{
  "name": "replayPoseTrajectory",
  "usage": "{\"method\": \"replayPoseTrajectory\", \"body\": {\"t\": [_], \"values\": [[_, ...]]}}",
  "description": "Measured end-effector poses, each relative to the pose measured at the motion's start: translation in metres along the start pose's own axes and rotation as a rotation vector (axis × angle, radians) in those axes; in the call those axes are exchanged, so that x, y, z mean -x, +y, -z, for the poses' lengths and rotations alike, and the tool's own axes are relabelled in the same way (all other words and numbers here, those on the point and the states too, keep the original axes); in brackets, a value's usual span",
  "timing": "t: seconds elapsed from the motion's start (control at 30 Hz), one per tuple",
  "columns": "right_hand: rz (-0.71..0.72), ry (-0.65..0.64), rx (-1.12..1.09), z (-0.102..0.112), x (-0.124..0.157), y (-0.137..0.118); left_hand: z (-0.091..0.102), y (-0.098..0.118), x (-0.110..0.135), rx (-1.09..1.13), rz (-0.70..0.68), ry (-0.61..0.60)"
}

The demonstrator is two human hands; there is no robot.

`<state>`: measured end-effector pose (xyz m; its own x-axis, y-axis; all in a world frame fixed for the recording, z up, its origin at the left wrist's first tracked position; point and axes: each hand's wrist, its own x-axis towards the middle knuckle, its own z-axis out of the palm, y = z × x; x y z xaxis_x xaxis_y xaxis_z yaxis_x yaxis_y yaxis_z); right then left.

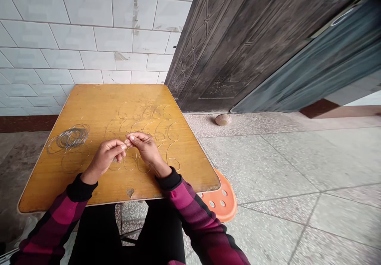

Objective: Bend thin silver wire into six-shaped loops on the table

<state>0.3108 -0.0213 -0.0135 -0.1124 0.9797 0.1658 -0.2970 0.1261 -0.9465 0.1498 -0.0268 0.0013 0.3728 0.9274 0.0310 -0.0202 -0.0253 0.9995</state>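
1. The person's two bare hands sit above the middle of a scuffed yellow-brown wooden table [89, 106], close together near the edge nearest the person.
2. The left hand [104, 158] and the right hand [147, 148] are each pinched shut, thumb against fingers, on a thin wire [127, 146]. Their fingertips [130, 139] nearly meet, and the wire is too fine to follow clearly.
3. Bent wire pieces [143, 132], shaped into open loops and hooks, lie flat in loose rows on the table, in front of and beneath the hands.
4. A coil of silver wire [71, 137] lies on the table, to the left of the hands, with looser loops spreading out from it.
5. Pink-and-black checked sleeves [56, 217] with black cuffs reach toward the table from its near edge.
6. An orange perforated stool top [222, 201] sticks out from under the table's right corner.
7. Behind the table stand a white tiled wall [74, 31] and, to the right, a dark embossed door [226, 39]. Its low panel pattern is too worn and small to read.
8. A small round tan object [223, 119] sits on the speckled stone floor [282, 166], right of the table.
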Motion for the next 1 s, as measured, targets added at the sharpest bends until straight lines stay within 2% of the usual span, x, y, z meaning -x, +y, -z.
{"method": "replayPoseTrajectory", "body": {"t": [0.13, 0.27, 0.4, 0.5, 0.57, 0.67, 0.73, 1.0], "values": [[-0.017, -0.008, -0.079, -0.001, -0.001, 0.004, 0.0, 0.002, 0.0, 0.144, 0.065, -0.029], [-0.044, 0.007, -0.064, -0.003, -0.002, 0.004, -0.001, 0.0, 0.0, 0.134, 0.045, 0.016], [-0.098, 0.023, -0.068, -0.001, -0.002, 0.0, 0.0, -0.004, -0.001, 0.018, -0.076, 0.164], [-0.087, 0.027, -0.06, 0.003, 0.002, -0.003, 0.005, -0.008, -0.003, -0.108, -0.169, 0.292], [-0.062, -0.039, -0.037, 0.003, 0.007, -0.005, 0.009, -0.009, -0.003, -0.17, -0.197, 0.334], [-0.062, -0.214, 0.0, 0.0, 0.013, -0.004, 0.013, -0.009, -0.004, -0.232, -0.22, 0.365], [-0.067, -0.266, 0.006, -0.003, 0.014, -0.002, 0.014, -0.008, -0.004, -0.238, -0.223, 0.368], [-0.188, -0.058, -0.215, -0.006, 0.009, 0.009, 0.003, -0.006, -0.002, 0.108, -0.13, 0.319]]}}
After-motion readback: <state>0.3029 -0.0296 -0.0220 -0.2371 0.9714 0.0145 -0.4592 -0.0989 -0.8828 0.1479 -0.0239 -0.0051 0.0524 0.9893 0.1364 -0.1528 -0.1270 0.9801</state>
